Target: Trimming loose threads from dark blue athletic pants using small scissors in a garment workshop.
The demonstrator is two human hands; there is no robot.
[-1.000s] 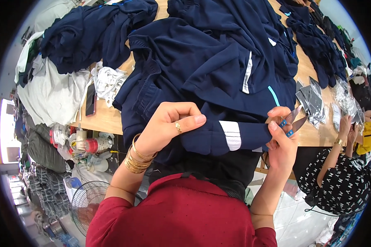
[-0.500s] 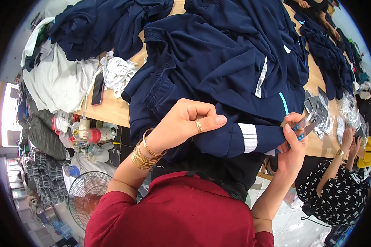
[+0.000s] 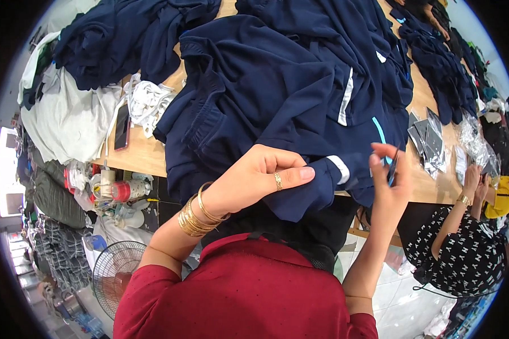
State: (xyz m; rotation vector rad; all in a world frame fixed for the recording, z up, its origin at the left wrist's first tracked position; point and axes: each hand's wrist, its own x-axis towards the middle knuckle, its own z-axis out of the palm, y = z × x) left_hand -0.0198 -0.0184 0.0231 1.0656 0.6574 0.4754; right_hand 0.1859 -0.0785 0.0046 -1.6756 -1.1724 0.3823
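Observation:
Pinched between the thumb and fingers of my left hand point(image 3: 271, 172) is the leg end of navy trousers point(image 3: 308, 195), with a white band point(image 3: 338, 169) showing beside my thumb. The rest of the trousers, with a gathered elastic waistband point(image 3: 201, 121), spreads over the table in front of me. To the right, my right hand point(image 3: 391, 178) is raised off the cloth, its fingers round blue-handled thread snips point(image 3: 391, 169). Motion smears the snips, and whether their blades are apart cannot be told.
More navy garments point(image 3: 119, 39) lie at the far left of the wooden table point(image 3: 147, 161), near white strips point(image 3: 147, 104) and a phone point(image 3: 123, 130). Flat plastic packets point(image 3: 427, 141) lie to the right, near a co-worker's hands point(image 3: 476, 189). A fan point(image 3: 119, 271) stands at lower left.
My right hand has let go of the trouser leg and lifted away with the snips. The free cloth has dropped and folded beside my left hand, which keeps its pinch.

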